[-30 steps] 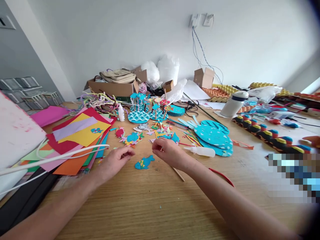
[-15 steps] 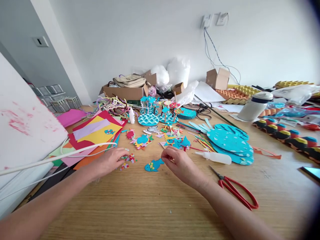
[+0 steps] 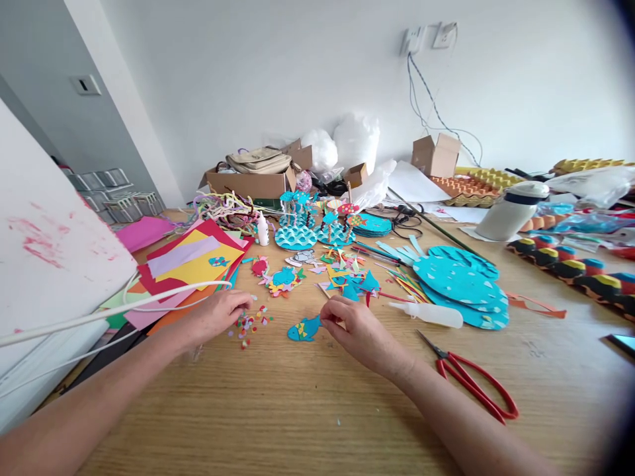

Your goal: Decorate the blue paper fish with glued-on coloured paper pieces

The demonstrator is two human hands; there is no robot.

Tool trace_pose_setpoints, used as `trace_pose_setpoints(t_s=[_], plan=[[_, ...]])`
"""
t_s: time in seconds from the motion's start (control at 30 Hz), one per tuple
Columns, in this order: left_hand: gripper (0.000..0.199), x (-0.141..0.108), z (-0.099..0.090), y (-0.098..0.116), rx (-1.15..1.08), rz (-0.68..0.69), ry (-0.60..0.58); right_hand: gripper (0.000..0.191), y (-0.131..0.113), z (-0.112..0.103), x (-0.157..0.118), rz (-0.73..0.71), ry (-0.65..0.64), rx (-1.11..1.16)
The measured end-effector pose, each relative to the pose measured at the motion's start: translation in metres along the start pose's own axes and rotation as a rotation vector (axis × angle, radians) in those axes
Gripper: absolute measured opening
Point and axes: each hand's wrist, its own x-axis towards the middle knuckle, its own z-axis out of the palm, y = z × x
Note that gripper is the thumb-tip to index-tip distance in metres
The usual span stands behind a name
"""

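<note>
Paper dots (image 3: 255, 321) had spread wider beside the left hand (image 3: 223, 314), probably making them easier to pick; whether either grip held anything, I couldn't tell. The blue fish (image 3: 302, 330) lay on the surface (image 3: 297, 410), tail by the right hand (image 3: 360, 332).

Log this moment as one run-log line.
Left hand: at edge of scattered multicoloured round confetti | Right hand: at tail of flat blue paper fish, contact unclear | Nearby: red-handled metal scissors, white plastic squeeze bottle
</note>
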Motion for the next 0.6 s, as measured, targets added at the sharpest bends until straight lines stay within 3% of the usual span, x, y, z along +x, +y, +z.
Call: trace_pose_setpoints(t_s=[0.33, 0.6], plan=[[0.015, -0.005, -0.012, 0.002, -0.017, -0.005, -0.059, 0.012, 0.004, 0.0, -0.002, -0.011, -0.008, -0.021], [0.017, -0.013, -0.009, 0.005, -0.011, 0.028, -0.115, 0.013, 0.003, 0.001, 0.0, -0.008, -0.024, -0.025]])
